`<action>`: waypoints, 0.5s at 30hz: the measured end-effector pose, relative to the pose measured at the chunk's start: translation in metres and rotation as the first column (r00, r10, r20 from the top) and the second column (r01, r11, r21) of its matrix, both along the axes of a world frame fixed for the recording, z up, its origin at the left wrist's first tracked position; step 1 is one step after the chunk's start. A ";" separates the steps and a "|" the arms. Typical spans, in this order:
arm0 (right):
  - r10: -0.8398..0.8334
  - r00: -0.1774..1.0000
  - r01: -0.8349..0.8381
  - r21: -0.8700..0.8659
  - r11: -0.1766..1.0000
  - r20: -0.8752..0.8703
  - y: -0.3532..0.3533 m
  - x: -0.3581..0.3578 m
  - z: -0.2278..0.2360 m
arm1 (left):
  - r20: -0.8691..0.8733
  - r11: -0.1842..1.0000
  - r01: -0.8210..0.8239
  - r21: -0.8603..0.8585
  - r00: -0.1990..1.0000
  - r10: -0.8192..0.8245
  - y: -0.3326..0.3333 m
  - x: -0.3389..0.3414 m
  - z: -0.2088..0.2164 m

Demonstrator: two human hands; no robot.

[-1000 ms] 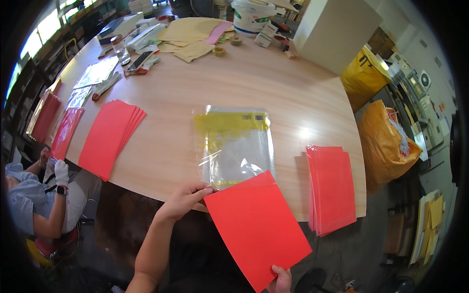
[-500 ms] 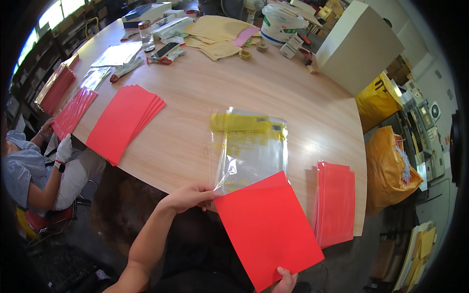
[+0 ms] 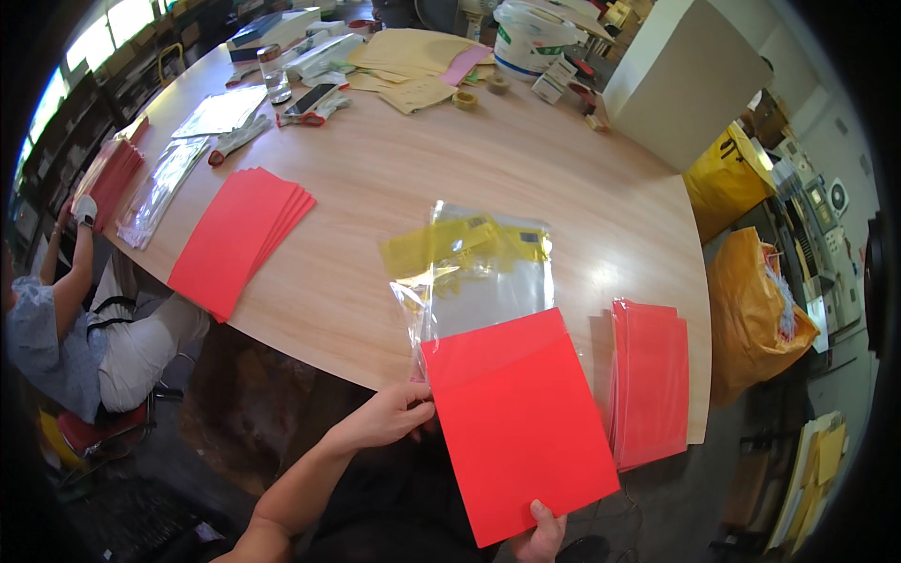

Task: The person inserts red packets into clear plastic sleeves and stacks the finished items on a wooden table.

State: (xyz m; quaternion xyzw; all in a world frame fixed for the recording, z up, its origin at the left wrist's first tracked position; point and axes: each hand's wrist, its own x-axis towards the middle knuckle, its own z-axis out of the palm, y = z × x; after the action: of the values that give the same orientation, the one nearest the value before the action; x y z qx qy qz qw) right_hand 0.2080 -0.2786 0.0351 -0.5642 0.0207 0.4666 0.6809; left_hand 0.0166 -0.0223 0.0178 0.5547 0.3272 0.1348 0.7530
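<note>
A red paper folder (image 3: 526, 432) lies tilted across the table's near edge. My right hand (image 3: 542, 537) grips its bottom edge, thumb on top and fingers hidden beneath. At the folder's upper left, my left hand (image 3: 399, 413) is closed in a pinch on the edge of a clear plastic bag (image 3: 413, 298) with a yellow printed band. The folder's top end overlaps that bag; a faint line crosses it there, and I cannot tell how far it sits inside. More clear bags (image 3: 540, 281) lie stacked underneath on the table.
Red folders (image 3: 246, 235) are fanned out at left; bagged red ones (image 3: 652, 385) are stacked at right. A co-worker's gloved hand (image 3: 84, 208) touches a red stack (image 3: 111, 178) at far left. Gloves, a phone, a glass, envelopes, tape and a bucket (image 3: 530, 42) stand farther back.
The folder has turned more upright, and the top bag has skewed leftward with its corner lifted. My left hand has moved down slightly. The co-worker's red bundle has left their lap side; they reach farther away.
</note>
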 end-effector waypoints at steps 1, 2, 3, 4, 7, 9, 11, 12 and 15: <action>-0.011 0.999 0.012 0.036 0.999 -0.046 0.001 -0.005 0.000 | 0.099 0.995 -0.074 -0.070 0.992 0.081 -0.005 0.003 -0.004; -0.021 0.996 0.027 0.071 0.997 -0.092 0.001 -0.010 -0.001 | 0.190 0.979 -0.140 -0.147 0.968 0.167 -0.010 0.007 -0.006; -0.025 0.990 0.040 0.106 0.994 -0.137 0.003 -0.015 -0.002 | 0.246 0.944 -0.257 -0.209 0.920 0.305 -0.015 0.016 -0.003; -0.036 0.986 0.052 0.094 0.994 -0.162 0.003 -0.021 -0.001 | 0.311 0.937 -0.284 -0.202 0.889 0.336 -0.023 0.027 -0.010; -0.016 0.975 0.036 0.085 0.996 -0.220 -0.008 -0.027 -0.002 | 0.480 0.917 -0.347 -0.195 0.782 0.398 -0.049 0.061 -0.055; 0.060 0.967 -0.030 0.123 0.992 -0.248 -0.038 -0.026 -0.020 | 0.501 0.923 -0.330 -0.196 0.776 0.384 -0.070 0.094 -0.078; 0.010 0.978 -0.009 0.006 1.000 -0.207 -0.049 -0.028 -0.016 | 0.485 0.937 -0.281 -0.206 0.803 0.348 -0.089 0.119 -0.092; -0.019 0.982 0.009 -0.053 0.999 -0.189 -0.051 -0.032 -0.015 | 0.470 0.944 -0.251 -0.214 0.821 0.325 -0.101 0.126 -0.097; -0.132 0.969 0.108 -0.122 0.987 -0.208 -0.035 -0.040 -0.012 | 0.417 0.965 -0.135 -0.226 0.882 0.221 -0.142 0.118 -0.104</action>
State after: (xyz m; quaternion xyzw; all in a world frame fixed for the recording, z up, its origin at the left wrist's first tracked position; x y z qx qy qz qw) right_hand 0.1678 -0.3138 0.0235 -0.5445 0.1539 0.4809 0.6697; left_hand 0.1344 -0.1646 -0.0861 0.4028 0.2103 0.2930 0.8412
